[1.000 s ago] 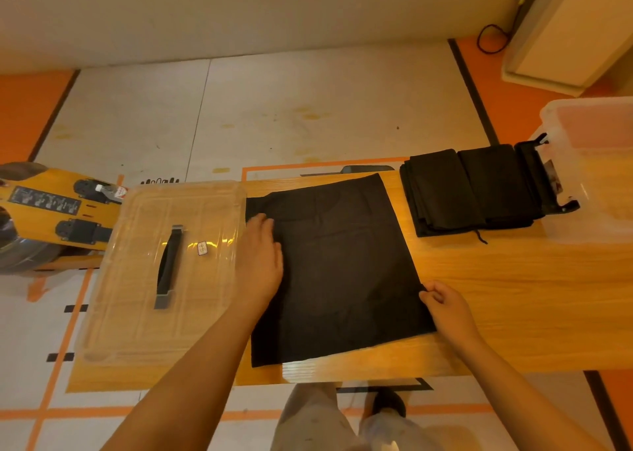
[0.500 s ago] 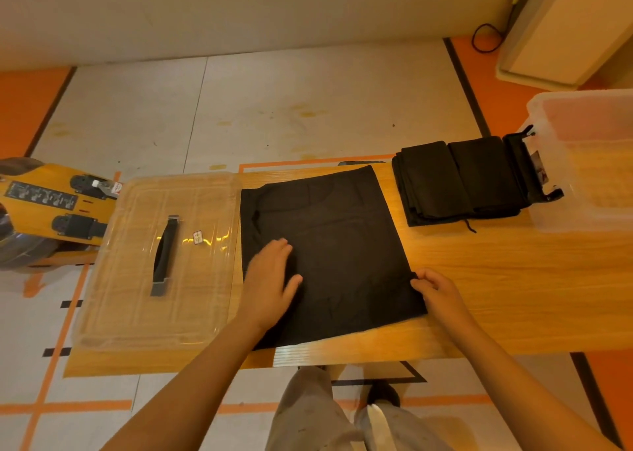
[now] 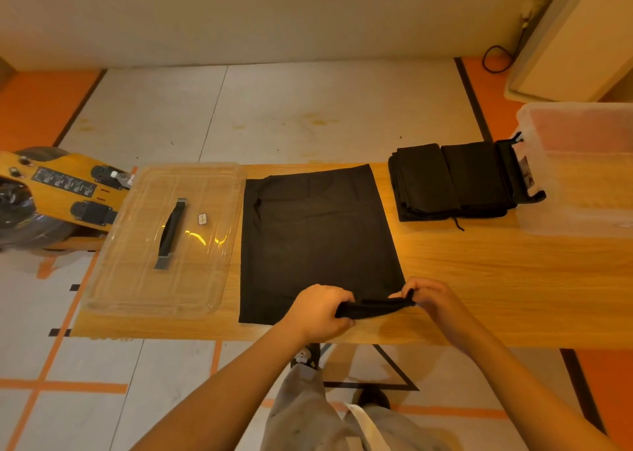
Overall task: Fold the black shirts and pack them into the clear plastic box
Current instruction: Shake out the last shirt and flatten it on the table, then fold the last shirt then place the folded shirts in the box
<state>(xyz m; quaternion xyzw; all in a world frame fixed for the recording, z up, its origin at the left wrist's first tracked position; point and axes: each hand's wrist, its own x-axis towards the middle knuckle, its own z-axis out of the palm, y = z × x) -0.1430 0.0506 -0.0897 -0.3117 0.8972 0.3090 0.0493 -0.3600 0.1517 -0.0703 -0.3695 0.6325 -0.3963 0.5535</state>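
Note:
A black shirt (image 3: 318, 238) lies flat in the middle of the wooden table (image 3: 496, 279), folded into a tall rectangle. My left hand (image 3: 318, 308) and my right hand (image 3: 430, 294) both grip its near hem, which is bunched and lifted a little between them. A stack of folded black shirts (image 3: 452, 179) sits at the back right of the table. The clear plastic box (image 3: 582, 210) stands open at the far right, right beside the stack.
The box's clear lid (image 3: 137, 262) with a black handle lies on the table's left end, beside the shirt. A yellow machine (image 3: 51, 190) stands off the left end. The table's near edge runs just below my hands.
My left hand slid down from the shirt's upper left to the near hem. Both hands now grip the hem and have raised it off the table.

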